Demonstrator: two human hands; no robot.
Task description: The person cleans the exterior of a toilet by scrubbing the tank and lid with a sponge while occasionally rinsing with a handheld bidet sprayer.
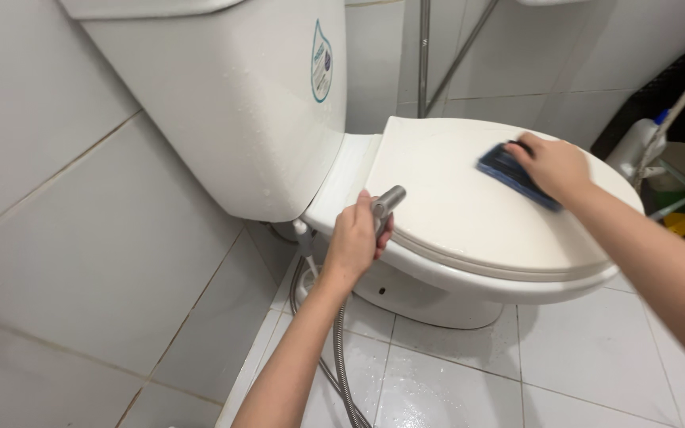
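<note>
White toilet lid, dark blue scrub pad, silver sprayer, white tiles.

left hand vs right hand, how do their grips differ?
The left hand is fisted around a metal sprayer beside the bowl; the right hand lies flat, pressing a blue scrub pad onto the toilet lid. Left is raised off any surface, right rests on one. Both are bare.
</note>
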